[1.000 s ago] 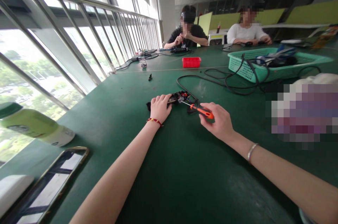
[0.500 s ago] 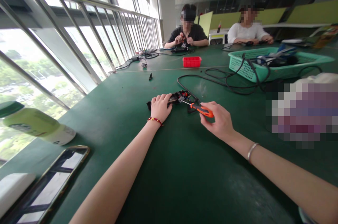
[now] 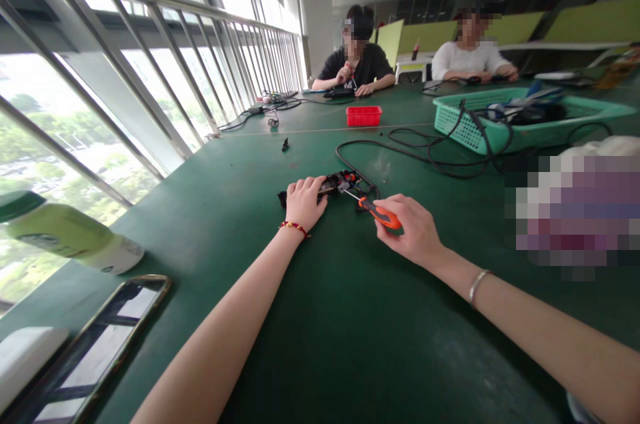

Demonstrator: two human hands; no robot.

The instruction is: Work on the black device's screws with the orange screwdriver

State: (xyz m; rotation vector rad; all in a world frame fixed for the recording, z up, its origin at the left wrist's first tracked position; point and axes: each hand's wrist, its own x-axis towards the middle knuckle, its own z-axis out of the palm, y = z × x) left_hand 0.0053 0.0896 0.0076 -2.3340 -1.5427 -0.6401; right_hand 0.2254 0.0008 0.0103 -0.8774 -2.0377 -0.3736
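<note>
My left hand (image 3: pixel 304 204) is closed over a black corded device (image 3: pixel 345 180), pressing it to the table. Its housing looks opened, with small red and grey parts showing inside; the end under my fingers is hidden. In my right hand (image 3: pixel 415 229) is an orange and black screwdriver (image 3: pixel 374 211), held by its handle between thumb and fingers. The shaft slants up to the left, and its tip meets the grey part of the device. Whether the tip sits in a screw is too small to tell.
A black cable (image 3: pixel 350 144) curls from the device toward a green basket (image 3: pixel 460 127) of tools. Beyond are a red box (image 3: pixel 364 116), a small black piece (image 3: pixel 285 145) and two people seated. Leftward lie a phone (image 3: pixel 107 337) and a green bottle (image 3: pixel 65 231) beside the railing.
My right hand and the screwdriver handle have shifted slightly left, with the tip still at the device. My left hand stays put. Across the table, one person's hands have moved apart.
</note>
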